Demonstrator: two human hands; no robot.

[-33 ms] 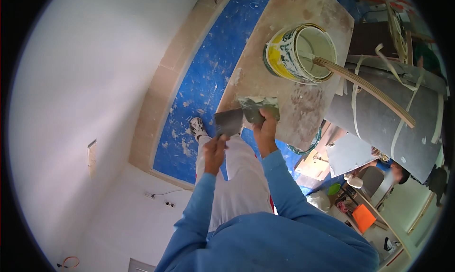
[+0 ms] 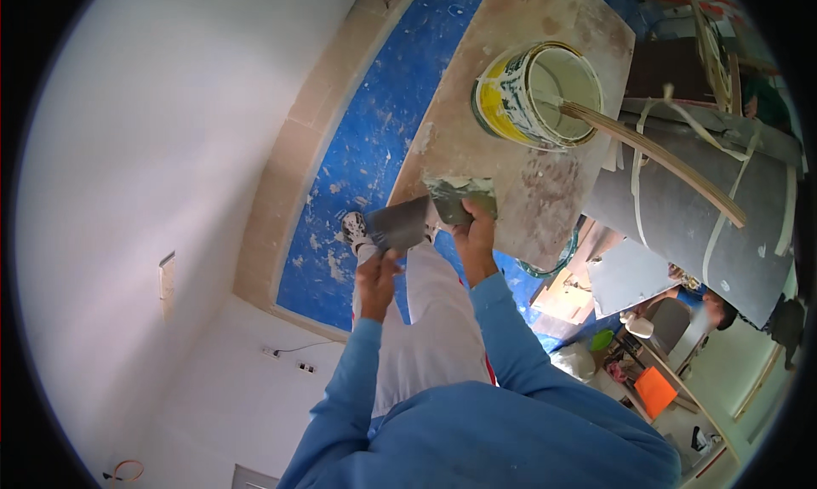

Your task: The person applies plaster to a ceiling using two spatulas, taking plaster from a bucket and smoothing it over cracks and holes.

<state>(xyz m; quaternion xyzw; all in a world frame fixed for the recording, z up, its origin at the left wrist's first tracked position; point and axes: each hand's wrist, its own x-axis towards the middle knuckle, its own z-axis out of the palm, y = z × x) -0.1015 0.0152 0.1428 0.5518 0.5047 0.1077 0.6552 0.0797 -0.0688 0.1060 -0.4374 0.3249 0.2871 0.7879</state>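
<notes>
The left hand [image 2: 379,283] has its grip clamped on a wide scraper [image 2: 397,224], whose dark blade sits just off the near left corner of the tabletop [image 2: 532,195], above a speckled shoe [image 2: 353,228]. The right hand [image 2: 477,238] has its grip clamped on a second scraper [image 2: 453,194], held over the tabletop's near edge, close to that same corner; pale paste lies along its far rim. The two blades are side by side, though with the left one blurred I cannot tell whether they touch.

A smeared yellow and white bucket [image 2: 508,99] stands farther up the tabletop, nearer its right edge, with a long wooden stick [image 2: 659,159] leaning out past that edge. Along the tabletop's left edge runs a spattered blue floor cover [image 2: 357,148].
</notes>
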